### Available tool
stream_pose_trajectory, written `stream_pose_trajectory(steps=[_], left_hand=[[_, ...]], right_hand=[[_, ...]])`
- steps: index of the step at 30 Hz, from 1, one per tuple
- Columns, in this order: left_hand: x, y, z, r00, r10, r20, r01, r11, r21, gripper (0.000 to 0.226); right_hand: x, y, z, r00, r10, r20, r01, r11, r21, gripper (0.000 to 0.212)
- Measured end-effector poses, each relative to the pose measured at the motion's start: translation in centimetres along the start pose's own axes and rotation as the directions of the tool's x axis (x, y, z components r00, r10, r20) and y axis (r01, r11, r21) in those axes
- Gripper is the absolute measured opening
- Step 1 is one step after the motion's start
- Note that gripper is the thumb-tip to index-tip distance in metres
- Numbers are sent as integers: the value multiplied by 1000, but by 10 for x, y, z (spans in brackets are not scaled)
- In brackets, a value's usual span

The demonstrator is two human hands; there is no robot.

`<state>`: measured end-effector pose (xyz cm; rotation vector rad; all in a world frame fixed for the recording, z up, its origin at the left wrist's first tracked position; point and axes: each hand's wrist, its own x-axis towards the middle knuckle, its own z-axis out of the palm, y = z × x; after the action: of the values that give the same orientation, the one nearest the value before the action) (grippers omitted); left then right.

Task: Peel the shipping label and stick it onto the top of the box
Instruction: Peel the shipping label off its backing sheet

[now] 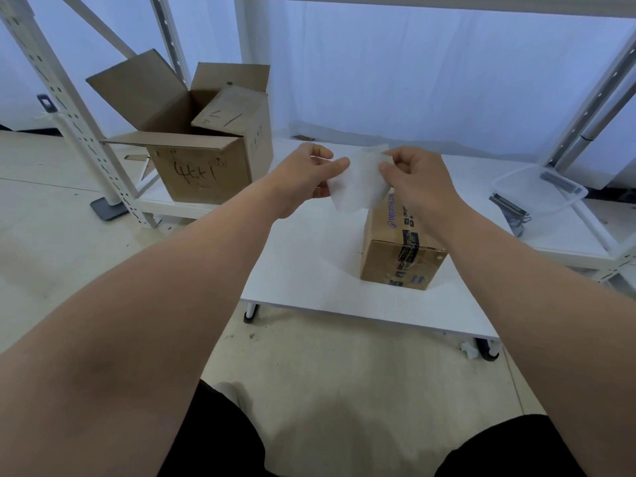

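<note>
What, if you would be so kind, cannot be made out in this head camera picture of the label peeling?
- White shipping label sheet: blank side faces the camera; print and any peeled corner are hidden by right hand and left hand.
- Small taped brown cardboard box: its top is largely covered by the right forearm.
- Clear plastic tray: contents too small to identify.
- Large open cardboard box: inside hidden by flaps.

Bare forearms, no sleeves; left hand (303, 173), right hand (418, 180) ungloved; black shorts (220, 438).

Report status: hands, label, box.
Both hands, left and right, grip the label, held in the air. Label not on the box yet. Sealed box on the table, top unobstructed.
</note>
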<state>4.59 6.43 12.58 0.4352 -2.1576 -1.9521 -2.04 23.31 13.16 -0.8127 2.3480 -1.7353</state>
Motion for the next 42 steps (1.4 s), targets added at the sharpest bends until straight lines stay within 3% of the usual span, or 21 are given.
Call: stream_pose_trajectory(steps=[3, 7, 12, 16, 21, 27, 42], left_hand=[[0, 4, -2, 999, -32, 29, 27, 987, 157, 41], [-4, 5, 2, 997, -15, 77, -7, 960, 279, 19], [-6, 6, 6, 988, 145, 60, -157, 917, 368, 10], [-7, 8, 11, 972, 225, 72, -233, 861, 452, 11], [-9, 11, 17, 959, 270, 87, -277, 830, 484, 22], [-5, 8, 16, 961, 275, 37, -249, 797, 550, 17], [6, -3, 10, 969, 200, -145, -73, 793, 604, 17]], right_hand=[[-1, 0, 0, 998, -5, 64, 3, 1000, 20, 25], [-3, -2, 3, 995, -4, 100, 3, 1000, 10, 26], [-4, -5, 3, 991, 100, 88, -106, 992, 69, 29], [-5, -6, 2, 969, 169, 178, -203, 960, 194, 28], [-5, -2, 1, 993, 77, 88, -78, 997, 1, 19], [-1, 1, 1, 997, 42, 67, -37, 997, -74, 7], [3, 0, 11, 997, 61, 49, -55, 991, -118, 13]])
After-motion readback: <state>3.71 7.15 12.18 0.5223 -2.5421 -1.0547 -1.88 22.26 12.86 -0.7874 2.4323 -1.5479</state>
